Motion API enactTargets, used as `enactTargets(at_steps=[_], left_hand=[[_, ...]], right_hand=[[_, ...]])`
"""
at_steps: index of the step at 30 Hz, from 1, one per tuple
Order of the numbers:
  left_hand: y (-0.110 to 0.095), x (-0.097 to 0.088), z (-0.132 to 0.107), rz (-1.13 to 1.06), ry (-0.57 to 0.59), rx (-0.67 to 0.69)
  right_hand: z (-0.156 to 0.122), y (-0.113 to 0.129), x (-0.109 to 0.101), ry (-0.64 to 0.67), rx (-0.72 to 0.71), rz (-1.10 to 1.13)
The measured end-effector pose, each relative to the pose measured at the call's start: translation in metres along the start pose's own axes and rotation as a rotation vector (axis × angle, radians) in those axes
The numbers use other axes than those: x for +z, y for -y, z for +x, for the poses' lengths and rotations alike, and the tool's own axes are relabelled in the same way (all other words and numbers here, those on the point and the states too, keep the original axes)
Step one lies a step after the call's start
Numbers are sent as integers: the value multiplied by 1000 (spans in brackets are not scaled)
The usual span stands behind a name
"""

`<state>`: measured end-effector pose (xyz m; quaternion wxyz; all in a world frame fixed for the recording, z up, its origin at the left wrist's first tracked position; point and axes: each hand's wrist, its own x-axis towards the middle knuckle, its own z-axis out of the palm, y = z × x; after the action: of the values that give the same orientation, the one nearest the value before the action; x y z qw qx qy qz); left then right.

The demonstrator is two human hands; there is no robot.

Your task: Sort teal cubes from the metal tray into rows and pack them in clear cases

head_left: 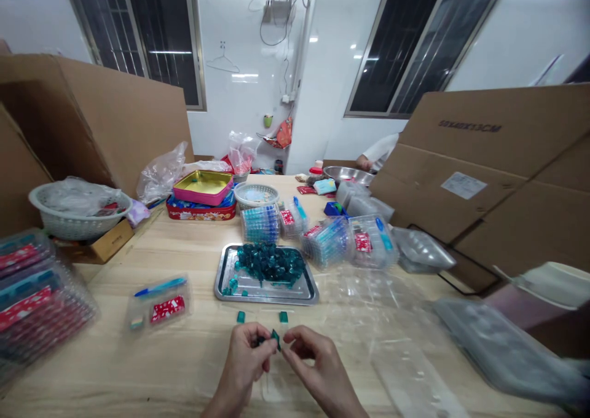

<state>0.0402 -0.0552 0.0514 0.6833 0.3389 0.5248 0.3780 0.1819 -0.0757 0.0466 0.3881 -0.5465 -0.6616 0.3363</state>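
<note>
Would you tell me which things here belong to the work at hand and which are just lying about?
In use: left hand, right hand, teal piece between them, two teal pieces, teal heap, steel tray.
Lying about: white basket, pink tin, steel bowl, cardboard sheets.

My fingers (266, 334) hide most of the small teal piece (275, 339). The gray tray (502, 350) on my right is blurred, the stacked packs (32, 301) run off the left edge, and cardboard (479, 160) hides a person (378, 150).

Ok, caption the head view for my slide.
Left hand and right hand pinch a small teal piece before a steel tray heaped with more.
</note>
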Motion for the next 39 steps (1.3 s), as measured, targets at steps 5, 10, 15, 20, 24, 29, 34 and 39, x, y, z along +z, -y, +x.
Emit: enactTargets(at_steps=[5, 10, 15, 20, 24, 29, 34, 39], left_hand=[[4, 0, 1, 107, -41, 71], [10, -3, 2, 278, -67, 126], [10, -4, 2, 299, -75, 128], [9, -4, 1, 346, -55, 143], [6, -2, -2, 203, -32, 151], [4, -4, -4, -159, 244, -95], [10, 0, -4, -191, 262, -100], [10, 2, -3, -114, 281, -72]], right_hand=[[-1, 2, 5, 13, 12, -84], [-2, -2, 7, 29, 21, -171], [-5, -4, 10, -61, -38, -208], [-8, 1, 12, -35, -36, -155], [-9, 7, 11, 10, -87, -72], [-5, 4, 2, -19, -57, 221], [-1, 0, 0, 39, -117, 304], [-3, 1, -1, 94, -94, 324]])
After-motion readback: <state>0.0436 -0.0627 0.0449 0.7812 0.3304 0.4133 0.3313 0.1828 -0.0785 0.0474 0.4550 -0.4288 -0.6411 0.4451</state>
